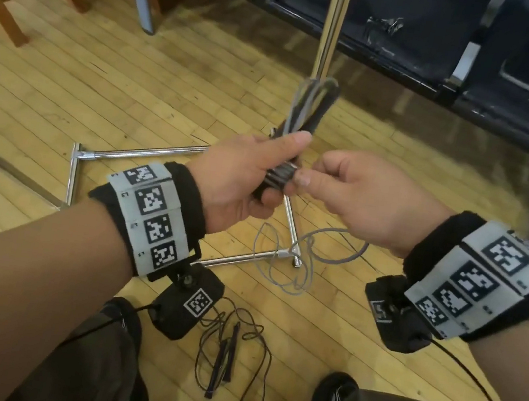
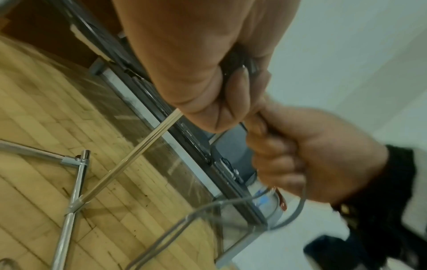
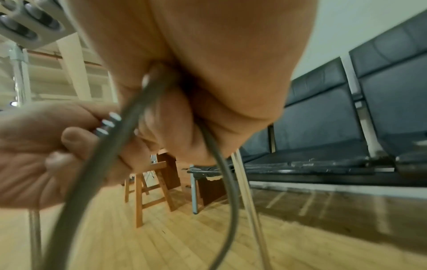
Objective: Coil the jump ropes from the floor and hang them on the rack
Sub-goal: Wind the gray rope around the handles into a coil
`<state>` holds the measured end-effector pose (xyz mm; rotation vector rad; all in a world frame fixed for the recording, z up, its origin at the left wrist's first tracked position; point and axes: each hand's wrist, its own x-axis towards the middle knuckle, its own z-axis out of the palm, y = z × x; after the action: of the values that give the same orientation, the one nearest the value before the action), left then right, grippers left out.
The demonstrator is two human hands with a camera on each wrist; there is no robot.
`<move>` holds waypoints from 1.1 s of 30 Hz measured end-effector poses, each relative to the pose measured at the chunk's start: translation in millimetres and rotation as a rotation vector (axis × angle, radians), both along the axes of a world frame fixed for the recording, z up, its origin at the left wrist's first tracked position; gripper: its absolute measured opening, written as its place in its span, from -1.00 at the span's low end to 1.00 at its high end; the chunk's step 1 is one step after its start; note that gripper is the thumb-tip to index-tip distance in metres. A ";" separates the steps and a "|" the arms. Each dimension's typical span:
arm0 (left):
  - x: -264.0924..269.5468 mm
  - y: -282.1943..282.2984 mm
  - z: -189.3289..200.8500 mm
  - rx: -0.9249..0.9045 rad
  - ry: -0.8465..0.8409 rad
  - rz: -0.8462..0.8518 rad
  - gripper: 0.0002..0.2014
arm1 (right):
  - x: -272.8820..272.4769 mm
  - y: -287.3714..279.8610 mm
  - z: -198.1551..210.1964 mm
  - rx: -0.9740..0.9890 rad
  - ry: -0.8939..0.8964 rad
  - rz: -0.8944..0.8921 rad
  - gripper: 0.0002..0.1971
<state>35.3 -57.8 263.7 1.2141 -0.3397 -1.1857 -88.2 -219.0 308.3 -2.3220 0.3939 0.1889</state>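
Grey rope [image 1: 308,110] bundle gripped by left hand [image 1: 241,183]; right hand [image 1: 367,199] pinches strand.

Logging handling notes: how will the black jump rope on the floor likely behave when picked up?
Probably floppy: the black jump rope lies in loose, overlapping loops on the wooden floor, so its cord may tangle. Its two stiff-looking handles would likely dangle and swing. It looks light.

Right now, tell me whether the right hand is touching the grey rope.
Touching. The right wrist view shows the right hand pinching the grey rope, which runs out from between its curled fingers.
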 end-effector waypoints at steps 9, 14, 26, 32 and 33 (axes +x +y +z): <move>-15.1 17.1 19.5 0.206 -0.417 -0.597 -0.78 | -15.7 -20.6 -21.6 0.123 0.448 0.139 -0.84; -51.4 8.5 8.9 0.710 -1.056 -0.894 -0.66 | 1.2 1.2 -11.8 -0.266 0.410 0.292 -0.77; -10.8 10.3 8.2 0.742 -0.711 -0.282 -0.92 | 2.6 48.0 20.3 -0.402 0.244 0.335 -0.84; -2.7 16.7 9.7 0.376 -0.222 -0.282 -0.87 | -5.1 33.3 1.4 -0.017 0.352 0.137 -0.79; -4.4 15.7 9.9 0.337 -0.158 -0.268 -0.83 | -6.2 32.6 -1.8 -0.018 0.351 0.146 -0.77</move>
<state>30.9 -42.1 273.6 1.5978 -0.4432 -1.4198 -94.4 -186.4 306.4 -2.3371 0.3980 0.6731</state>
